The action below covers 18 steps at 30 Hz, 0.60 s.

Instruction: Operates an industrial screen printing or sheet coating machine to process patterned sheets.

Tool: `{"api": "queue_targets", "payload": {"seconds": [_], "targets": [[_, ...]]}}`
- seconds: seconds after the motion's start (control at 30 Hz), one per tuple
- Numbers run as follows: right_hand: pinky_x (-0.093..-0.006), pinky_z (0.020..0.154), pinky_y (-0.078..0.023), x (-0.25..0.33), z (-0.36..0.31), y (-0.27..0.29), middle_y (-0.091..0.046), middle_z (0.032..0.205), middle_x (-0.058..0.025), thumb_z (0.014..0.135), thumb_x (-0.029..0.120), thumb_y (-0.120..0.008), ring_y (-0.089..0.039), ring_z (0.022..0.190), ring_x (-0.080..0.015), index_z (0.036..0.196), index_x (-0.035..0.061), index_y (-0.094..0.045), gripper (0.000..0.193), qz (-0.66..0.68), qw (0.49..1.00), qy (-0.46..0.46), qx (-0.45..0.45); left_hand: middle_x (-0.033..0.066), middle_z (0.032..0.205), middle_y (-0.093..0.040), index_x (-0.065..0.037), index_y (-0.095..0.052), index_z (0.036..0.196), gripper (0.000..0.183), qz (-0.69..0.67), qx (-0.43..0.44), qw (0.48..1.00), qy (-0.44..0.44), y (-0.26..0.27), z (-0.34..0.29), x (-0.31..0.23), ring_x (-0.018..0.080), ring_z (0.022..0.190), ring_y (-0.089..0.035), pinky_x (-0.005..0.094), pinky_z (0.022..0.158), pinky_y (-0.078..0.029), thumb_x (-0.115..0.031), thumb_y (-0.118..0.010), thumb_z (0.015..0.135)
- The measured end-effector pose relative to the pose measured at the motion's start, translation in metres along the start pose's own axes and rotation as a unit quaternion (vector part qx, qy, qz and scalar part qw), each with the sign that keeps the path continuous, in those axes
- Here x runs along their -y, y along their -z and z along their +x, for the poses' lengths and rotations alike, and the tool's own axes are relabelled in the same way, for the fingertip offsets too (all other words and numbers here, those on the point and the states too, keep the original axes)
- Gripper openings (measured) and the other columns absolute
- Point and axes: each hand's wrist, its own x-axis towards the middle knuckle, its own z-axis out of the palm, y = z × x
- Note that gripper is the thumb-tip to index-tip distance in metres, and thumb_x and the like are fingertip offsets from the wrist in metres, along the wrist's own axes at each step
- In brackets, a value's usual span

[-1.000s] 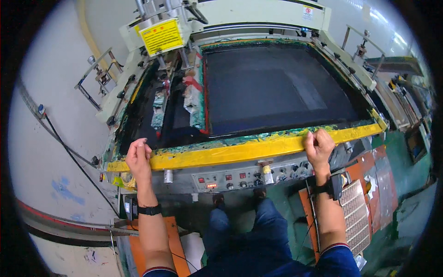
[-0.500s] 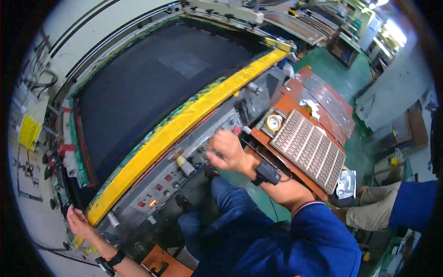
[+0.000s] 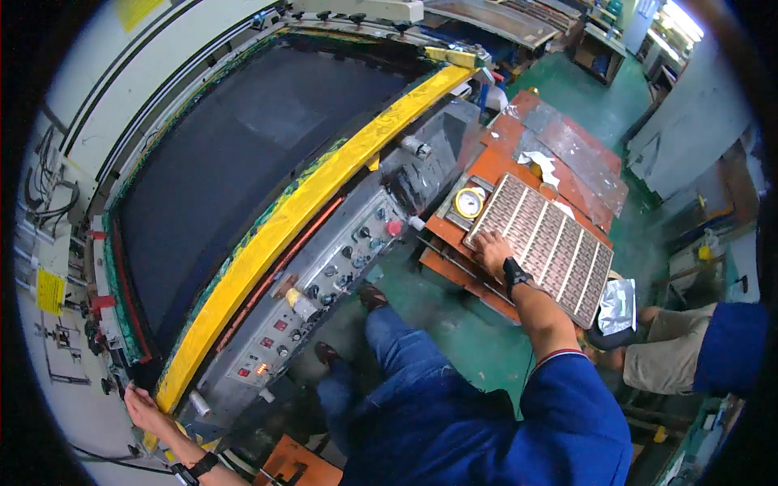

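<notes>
In front of me on the left lies a large printing screen (image 3: 203, 162) with dark mesh, and a yellow bar (image 3: 324, 194) runs along its near side. My left hand (image 3: 148, 411) is at the bar's lower left end, by the screen's corner. Its fingers are bent and close together there; what they grip is hidden. To the right, a flat stack of patterned printed sheets (image 3: 543, 251) with pale stripes rests on an orange-brown table (image 3: 486, 166). My right hand (image 3: 493, 253) lies on the stack's near left corner, fingers spread, palm down.
A control panel (image 3: 324, 275) with knobs and red switches fronts the machine. A round yellow-rimmed tape roll (image 3: 468, 203) sits beside the stack. Another person's leg in beige shorts (image 3: 668, 348) is at the right, near a silver pouch (image 3: 617, 306). An orange-brown board (image 3: 296, 462) is below.
My right hand has moved right, from above the control panel onto the sheet stack, and its curled fingers have spread. My left hand stays at the bar's end. The view has shifted slightly.
</notes>
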Motion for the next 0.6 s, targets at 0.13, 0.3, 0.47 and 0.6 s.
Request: {"api": "queue_targets", "payload": {"seconds": [0.13,0.3,0.47,0.6], "targets": [[-0.0415,0.102,-0.034,-0.011,0.014,-0.014,-0.045,0.137,-0.0043,0.086,0.016,-0.048,-0.039,0.126,-0.0278,0.132,0.0126,-0.046,0.046,-0.057,0.997,0.044,-0.026,-0.0052,0.076,-0.052,-0.006,-0.063,0.11,0.031,0.008,0.04,0.999,0.01,-0.002,0.006,0.002,0.002,0.063,-0.041,0.0171,0.055,-0.03,-0.029,-0.05,0.096],[-0.0415,0.104,-0.031,-0.013,0.018,-0.014,-0.042,0.14,-0.0031,0.088,0.015,-0.044,-0.037,0.128,-0.0265,0.132,0.0146,-0.046,0.044,-0.057,0.996,0.066,-0.03,-0.0051,0.073,-0.05,-0.005,-0.064,0.107,0.034,0.074,0.038,0.996,-0.021,0.002,0.017,0.01,0.0036,0.064,-0.04,0.0187,0.057,-0.031,-0.034,-0.05,0.096],[-0.0418,0.104,-0.029,-0.01,0.014,-0.011,-0.044,0.139,-0.0028,0.088,0.014,-0.043,-0.038,0.128,-0.0262,0.13,0.0165,-0.049,0.042,-0.087,0.991,0.09,-0.037,-0.0047,0.071,-0.048,-0.004,-0.064,0.105,0.037,0.091,0.052,0.994,-0.013,0.005,0.019,0.012,0.0042,0.063,-0.038,0.0196,0.056,-0.029,-0.036,-0.05,0.096],[-0.0397,0.102,-0.03,-0.008,0.01,-0.007,-0.049,0.134,-0.0024,0.088,0.013,-0.044,-0.042,0.124,-0.0254,0.126,0.015,-0.052,0.039,-0.066,0.993,0.093,-0.03,-0.0052,0.069,-0.047,-0.004,-0.064,0.103,0.035,0.084,0.024,0.996,-0.024,-0.007,0.008,0.001,0.0038,0.061,-0.037,0.0196,0.055,-0.028,-0.036,-0.05,0.095]]}}
